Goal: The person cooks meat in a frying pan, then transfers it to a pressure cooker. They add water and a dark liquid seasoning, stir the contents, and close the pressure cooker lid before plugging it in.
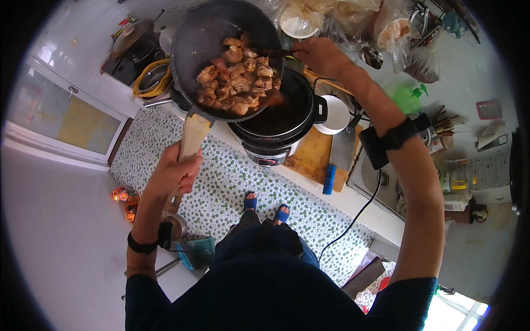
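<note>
My left hand (176, 171) is closed around the pale wooden handle of a dark frying pan (192, 37). Browned meat chunks (238, 80) with some reddish-brown sauce lie toward the pan's right side, and the pan looks tilted that way. My right hand (321, 56) grips a dark, slim utensil (275, 52) whose far end reaches over the meat; its tip is hard to make out. Partly under the pan stands an electric pressure cooker (269, 151) with no lid on, its dark inner pot (290, 116) showing beside the pan's edge.
Right of the cooker are a white bowl (331, 115), a wooden cutting board (304, 155) and a blue-handled cleaver (343, 145). Beyond lies a steel sink (377, 186). A black cable (352, 225) hangs over the counter edge. A yellow basket (143, 78) stands left; plastic bags (348, 14) fill the back.
</note>
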`<state>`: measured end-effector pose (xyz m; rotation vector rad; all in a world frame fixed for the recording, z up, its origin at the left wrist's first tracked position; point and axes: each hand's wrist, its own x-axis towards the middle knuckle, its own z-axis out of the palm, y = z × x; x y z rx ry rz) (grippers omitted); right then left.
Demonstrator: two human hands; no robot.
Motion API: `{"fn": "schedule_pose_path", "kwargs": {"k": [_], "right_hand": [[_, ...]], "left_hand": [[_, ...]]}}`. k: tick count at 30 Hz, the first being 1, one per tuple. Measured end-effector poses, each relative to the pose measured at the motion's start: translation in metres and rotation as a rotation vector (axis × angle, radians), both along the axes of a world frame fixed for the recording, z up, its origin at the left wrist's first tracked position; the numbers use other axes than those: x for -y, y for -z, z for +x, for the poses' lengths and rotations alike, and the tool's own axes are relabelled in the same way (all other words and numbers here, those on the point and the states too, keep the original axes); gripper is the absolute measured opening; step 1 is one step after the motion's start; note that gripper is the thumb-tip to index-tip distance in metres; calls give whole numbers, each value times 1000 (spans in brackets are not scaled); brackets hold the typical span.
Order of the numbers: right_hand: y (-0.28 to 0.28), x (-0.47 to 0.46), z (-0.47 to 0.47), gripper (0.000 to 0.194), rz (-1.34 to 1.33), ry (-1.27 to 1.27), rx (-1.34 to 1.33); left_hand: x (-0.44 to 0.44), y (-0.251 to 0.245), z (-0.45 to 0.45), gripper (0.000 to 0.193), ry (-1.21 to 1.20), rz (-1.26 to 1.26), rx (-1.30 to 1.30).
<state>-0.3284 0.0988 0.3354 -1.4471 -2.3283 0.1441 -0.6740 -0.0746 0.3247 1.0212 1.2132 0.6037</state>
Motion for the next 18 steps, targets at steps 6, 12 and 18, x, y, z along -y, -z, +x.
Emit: {"fn": "schedule_pose_path", "kwargs": {"k": [6, 12, 18], "right_hand": [[9, 7, 2, 26, 34, -56, 55], [17, 16, 16, 27, -37, -87, 84], [4, 33, 40, 25, 24, -155, 78]], "left_hand": [[6, 2, 9, 19, -31, 30, -49], [13, 5, 15, 20, -50, 43, -81], [17, 17, 16, 24, -33, 4, -66]]}}
